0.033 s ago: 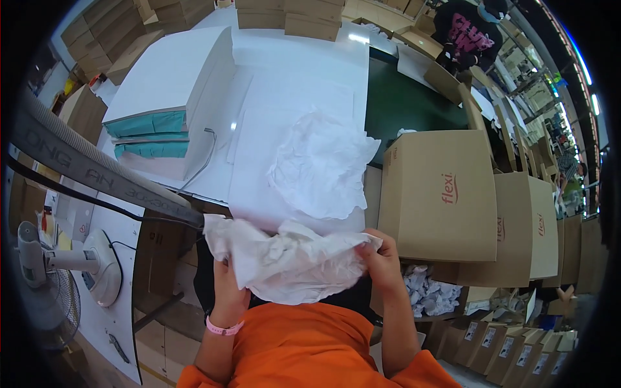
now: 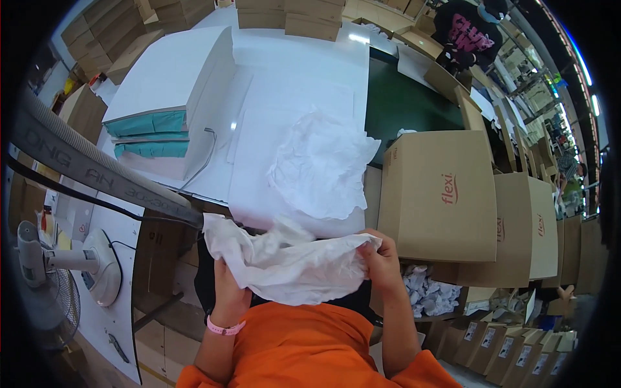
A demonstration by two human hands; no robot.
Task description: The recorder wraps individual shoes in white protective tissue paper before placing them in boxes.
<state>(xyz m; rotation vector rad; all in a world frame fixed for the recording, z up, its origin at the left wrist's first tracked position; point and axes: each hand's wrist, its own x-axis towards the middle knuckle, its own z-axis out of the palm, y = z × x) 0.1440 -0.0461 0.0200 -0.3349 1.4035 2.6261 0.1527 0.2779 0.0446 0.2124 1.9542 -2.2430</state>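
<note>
— Tissue paper (image 2: 291, 262), white and crumpled, is what I have; where do you see it?

— Close in at six o'clock, spread between your two hands just above the orange top (image 2: 304, 349).

— Right. My left hand (image 2: 228, 294), the one with the pink wristband (image 2: 224, 328), has its grip closed under the sheet's left end. My right hand (image 2: 381, 262) pinches the right end, fingers curled shut on the edge.

— And beyond that?

— Toward twelve o'clock the white bench (image 2: 291, 71) carries a second crumpled sheet (image 2: 323, 165), lying loose on flat white sheets, apart from the one I hold. At ten o'clock stands a stack of white boxes with teal sides (image 2: 165, 119).

— On your right?

— At two o'clock a brown carton (image 2: 436, 194) sits just beside the bench, with more cartons (image 2: 530, 226) behind it. Below it, at four o'clock, are wads of crumpled paper (image 2: 427, 291).

— Left side?

— A white fan (image 2: 58, 271) at eight o'clock. Far off at one o'clock another person in a dark top (image 2: 466, 29) stands by the green surface (image 2: 404, 103).
</note>
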